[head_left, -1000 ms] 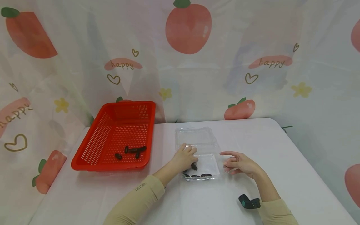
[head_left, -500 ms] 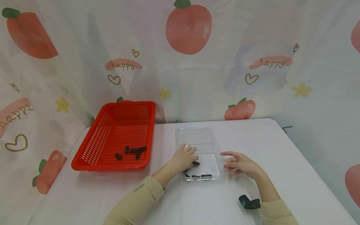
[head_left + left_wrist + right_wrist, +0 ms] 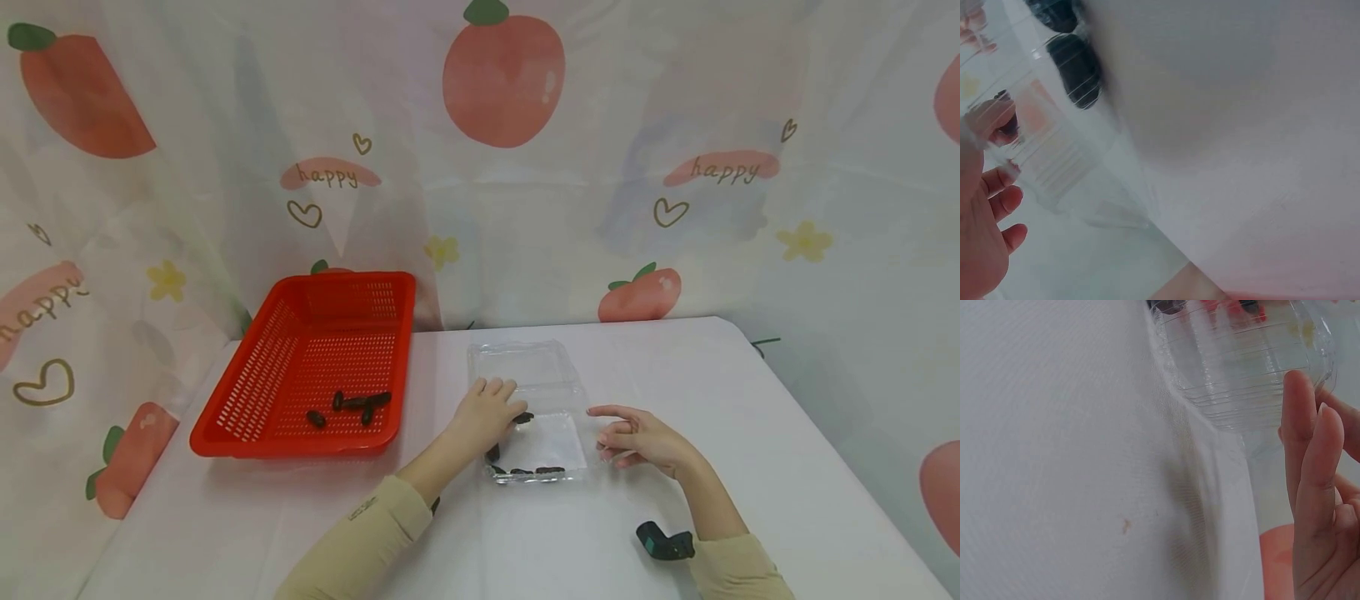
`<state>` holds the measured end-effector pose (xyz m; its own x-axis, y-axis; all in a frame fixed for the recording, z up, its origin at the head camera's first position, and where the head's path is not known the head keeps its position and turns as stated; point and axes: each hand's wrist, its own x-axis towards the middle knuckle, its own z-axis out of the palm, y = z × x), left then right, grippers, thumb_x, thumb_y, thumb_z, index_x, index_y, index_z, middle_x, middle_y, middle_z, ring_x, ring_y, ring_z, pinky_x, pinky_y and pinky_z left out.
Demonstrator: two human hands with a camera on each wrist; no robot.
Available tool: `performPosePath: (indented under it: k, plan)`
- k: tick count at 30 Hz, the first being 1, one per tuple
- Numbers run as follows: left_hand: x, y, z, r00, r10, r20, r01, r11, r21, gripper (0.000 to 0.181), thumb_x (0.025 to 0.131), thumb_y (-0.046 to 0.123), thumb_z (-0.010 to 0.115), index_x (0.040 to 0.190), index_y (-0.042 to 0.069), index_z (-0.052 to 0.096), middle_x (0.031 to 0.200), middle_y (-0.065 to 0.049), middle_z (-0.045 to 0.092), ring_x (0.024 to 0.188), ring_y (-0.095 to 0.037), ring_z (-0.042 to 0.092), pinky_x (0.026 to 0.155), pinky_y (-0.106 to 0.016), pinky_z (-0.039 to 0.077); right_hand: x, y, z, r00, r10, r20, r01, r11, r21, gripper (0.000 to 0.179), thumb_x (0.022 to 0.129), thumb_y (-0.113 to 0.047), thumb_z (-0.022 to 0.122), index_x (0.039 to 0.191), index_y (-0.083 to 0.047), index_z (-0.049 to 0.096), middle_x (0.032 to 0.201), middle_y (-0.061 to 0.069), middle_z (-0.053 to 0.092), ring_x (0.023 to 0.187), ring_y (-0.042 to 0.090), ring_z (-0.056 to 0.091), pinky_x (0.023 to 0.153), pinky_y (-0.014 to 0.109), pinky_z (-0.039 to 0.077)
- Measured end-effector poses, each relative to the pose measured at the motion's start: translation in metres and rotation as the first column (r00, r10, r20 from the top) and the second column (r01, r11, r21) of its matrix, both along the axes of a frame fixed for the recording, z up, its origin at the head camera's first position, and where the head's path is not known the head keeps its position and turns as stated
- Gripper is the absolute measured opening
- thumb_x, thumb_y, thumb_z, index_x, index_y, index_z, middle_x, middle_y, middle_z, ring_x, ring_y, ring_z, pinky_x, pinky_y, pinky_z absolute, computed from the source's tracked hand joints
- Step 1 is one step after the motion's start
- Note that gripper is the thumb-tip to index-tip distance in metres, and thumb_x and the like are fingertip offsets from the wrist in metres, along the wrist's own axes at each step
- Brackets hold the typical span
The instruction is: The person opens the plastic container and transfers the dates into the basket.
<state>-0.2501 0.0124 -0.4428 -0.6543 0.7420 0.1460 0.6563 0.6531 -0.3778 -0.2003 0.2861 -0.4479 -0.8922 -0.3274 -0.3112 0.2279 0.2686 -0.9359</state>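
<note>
My left hand (image 3: 482,418) reaches into a clear plastic clamshell box (image 3: 551,439) that lies with its lid (image 3: 517,364) folded back. Between thumb and fingertips it pinches a dark oval date (image 3: 523,417), also showing as a dark date (image 3: 1009,122) behind the clear wall in the left wrist view. More dark dates (image 3: 550,470) lie along the box's near edge, and another date (image 3: 492,453) sits at its left side. At the box's right edge my right hand (image 3: 643,435) has its index finger extended and the others loosely bent, fingertips right at the clear wall.
A red perforated basket (image 3: 206,429) stands to the left with several dark dates (image 3: 363,401) in it. A small black angled device (image 3: 664,542) is beside the right sleeve. The white table (image 3: 780,433) backs onto a printed curtain (image 3: 570,233).
My left hand has shifted slightly back and left in the box, carrying the pinched date toward the hinge side. The date at the box's left side now shows more. My right hand stays put.
</note>
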Motion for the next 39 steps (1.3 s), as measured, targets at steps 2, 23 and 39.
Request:
performPosePath:
  k: [2, 23, 39]
  plan:
    - [0.000, -0.001, 0.003, 1.000, 0.007, -0.002, -0.007, 0.999, 0.040, 0.022, 0.088, 0.042, 0.054, 0.108, 0.033, 0.056, 0.114, 0.004, 0.048, 0.097, -0.013, 0.044, 0.081, -0.028, 0.034, 0.000, 0.000, 0.000, 1.000, -0.001, 0.003, 0.001, 1.000, 0.001, 0.059, 0.088, -0.014, 0.059, 0.137, 0.003, 0.031, 0.083, 0.001, 0.065, 0.073, 0.014, 0.063, 0.061, 0.027, 0.051]
    - [0.001, -0.060, 0.034, 0.976, 0.215, -0.036, -0.197, 0.941, 0.275, 0.019, 0.085, 0.032, 0.063, 0.103, 0.026, 0.058, 0.100, -0.004, 0.052, 0.092, -0.021, 0.048, 0.082, -0.035, 0.038, 0.000, 0.000, 0.001, 1.000, -0.002, -0.004, 0.002, 1.000, 0.012, 0.058, 0.089, -0.014, 0.059, 0.137, 0.002, 0.032, 0.084, 0.002, 0.065, 0.074, 0.015, 0.063, 0.061, 0.028, 0.052]
    - [-0.008, -0.135, 0.035, 0.942, 0.335, 0.033, -0.314, 0.842, 0.438, 0.019, 0.085, 0.024, 0.065, 0.099, 0.015, 0.056, 0.096, -0.010, 0.044, 0.086, -0.028, 0.041, 0.074, -0.040, 0.035, 0.000, -0.001, 0.000, 1.000, -0.009, 0.003, 0.009, 1.000, 0.015, 0.058, 0.088, -0.015, 0.060, 0.136, 0.002, 0.033, 0.083, 0.001, 0.065, 0.074, 0.014, 0.063, 0.061, 0.027, 0.052]
